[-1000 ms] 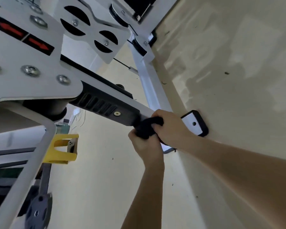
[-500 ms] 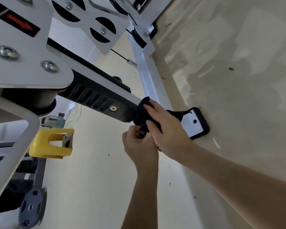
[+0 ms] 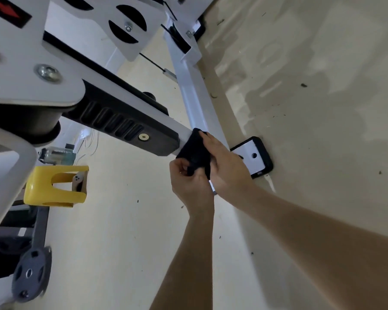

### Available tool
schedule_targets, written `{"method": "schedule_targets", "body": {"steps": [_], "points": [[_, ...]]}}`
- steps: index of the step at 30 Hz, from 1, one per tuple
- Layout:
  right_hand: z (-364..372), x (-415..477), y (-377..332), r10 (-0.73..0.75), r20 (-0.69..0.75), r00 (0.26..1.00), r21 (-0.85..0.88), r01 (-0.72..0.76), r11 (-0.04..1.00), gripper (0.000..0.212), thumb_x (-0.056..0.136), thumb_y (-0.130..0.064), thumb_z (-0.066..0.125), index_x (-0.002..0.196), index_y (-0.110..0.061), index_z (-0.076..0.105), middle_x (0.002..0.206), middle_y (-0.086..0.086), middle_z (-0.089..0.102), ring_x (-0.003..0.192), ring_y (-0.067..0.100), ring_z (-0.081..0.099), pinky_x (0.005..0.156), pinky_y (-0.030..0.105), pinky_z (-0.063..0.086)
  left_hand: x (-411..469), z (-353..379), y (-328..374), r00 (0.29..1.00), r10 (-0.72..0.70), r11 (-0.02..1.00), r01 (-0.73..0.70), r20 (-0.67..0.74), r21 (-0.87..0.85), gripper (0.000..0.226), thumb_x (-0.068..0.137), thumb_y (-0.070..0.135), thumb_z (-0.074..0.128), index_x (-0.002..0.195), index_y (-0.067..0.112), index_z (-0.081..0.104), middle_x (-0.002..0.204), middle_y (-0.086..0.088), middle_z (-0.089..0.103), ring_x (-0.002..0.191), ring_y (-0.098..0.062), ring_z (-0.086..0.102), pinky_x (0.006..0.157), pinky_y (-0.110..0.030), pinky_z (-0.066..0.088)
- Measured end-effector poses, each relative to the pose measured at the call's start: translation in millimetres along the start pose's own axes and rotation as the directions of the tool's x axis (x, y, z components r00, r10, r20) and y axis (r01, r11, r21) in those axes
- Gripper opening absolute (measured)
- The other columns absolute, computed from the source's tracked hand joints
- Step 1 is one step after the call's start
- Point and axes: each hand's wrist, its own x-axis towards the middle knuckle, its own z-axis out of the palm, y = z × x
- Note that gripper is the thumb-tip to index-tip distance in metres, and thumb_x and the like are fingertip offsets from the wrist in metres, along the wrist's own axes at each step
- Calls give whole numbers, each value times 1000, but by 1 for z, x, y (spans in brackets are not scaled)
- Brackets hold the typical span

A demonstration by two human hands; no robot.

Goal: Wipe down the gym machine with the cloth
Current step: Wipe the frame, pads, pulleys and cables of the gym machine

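Two arms observed. Left hand (image 3: 192, 186) and right hand (image 3: 229, 168) bare; both forearms uncovered to edge of view.

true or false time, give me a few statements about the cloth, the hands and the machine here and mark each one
1. The cloth is black. True.
2. Only the left hand touches the cloth. False: the right hand lies on it too.
3. The cloth lies loose, away from the machine. False: it is against the white bar, right beside the black sleeve.
4. A yellow part shows at the left of the view. True.
5. The weight plate is red. False: it is dark grey.
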Motion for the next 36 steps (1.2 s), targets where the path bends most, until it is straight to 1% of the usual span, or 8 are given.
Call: {"method": "schedule_targets", "body": {"steps": [7, 12, 19, 24, 26, 29, 32, 36], "points": [[2, -5, 7, 165, 24, 986, 28, -165, 986, 64, 95, 0, 35, 152, -26, 26, 136, 5, 51, 120, 26, 50, 104, 37, 42, -9, 2, -4, 998, -19, 996, 14, 52, 86, 28, 67, -3, 54, 76, 23, 49, 72, 7, 54, 63, -5, 49, 59, -13, 44], [-11, -5, 20, 484, 198, 852, 132, -512, 849, 65, 93, 2, 36, 152, -23, 26, 115, 9, 57, 92, 21, 54, 78, 29, 47, -25, 7, -22, 935, -212, 933, 107, 286, 343, 20, 80, 2, 57, 75, 22, 57, 74, 4, 63, 69, -17, 56, 58, -18, 43], [-4, 5, -3, 50, -82, 995, 103, -42, 994, 46, 94, -2, 44, 137, -14, 52, 134, 3, 52, 115, 12, 49, 93, 2, 33, -37, -15, -12, 968, -34, 999, 27, 248, 29, 36, 85, 4, 63, 101, 36, 70, 101, 14, 68, 93, 0, 64, 66, -11, 50], [-18, -8, 43, 332, 42, 942, -209, -316, 925, 38, 97, -4, 40, 133, -7, 53, 123, 14, 62, 105, 30, 59, 86, 31, 44, -45, -13, -24, 821, -59, 935, -153, 568, 319, 54, 87, 2, 63, 135, 19, 48, 120, 3, 49, 111, -13, 53, 94, -21, 47], [-27, 3, 40, 400, -79, 913, -117, -407, 906, 34, 95, -4, 44, 121, -9, 65, 116, 12, 68, 105, 27, 61, 89, 29, 45, -43, -10, -20, 821, -83, 934, -135, 565, 332, 46, 89, 2, 60, 131, 17, 51, 122, -1, 52, 108, -15, 56, 95, -28, 50], [-19, 26, 3, 190, -220, 957, 160, -156, 975, 38, 93, -3, 45, 116, -19, 71, 118, 1, 69, 104, 6, 60, 94, 13, 44, -41, -8, -6, 874, 150, 926, -288, 463, 244, 31, 83, -6, 57, 105, 16, 62, 99, 3, 59, 85, -5, 58, 72, -13, 48], [-3, 32, -10, 47, -101, 994, 252, -20, 967, 44, 96, -4, 38, 132, -19, 60, 126, -1, 62, 107, -1, 52, 92, 0, 33, -38, -4, 1, 862, 336, 872, -437, 378, 222, 33, 75, -14, 59, 92, 13, 61, 87, 0, 55, 71, -5, 51, 62, -9, 40], [-22, 22, 30, 253, 156, 955, -34, -251, 967, 56, 100, -6, 31, 148, -33, 33, 97, 3, 63, 77, -4, 55, 75, 10, 42, -39, 2, -8, 794, 291, 764, -529, 534, 370, 44, 76, -15, 53, 114, 2, 64, 102, -11, 55, 87, -24, 53, 70, -26, 47]]}}
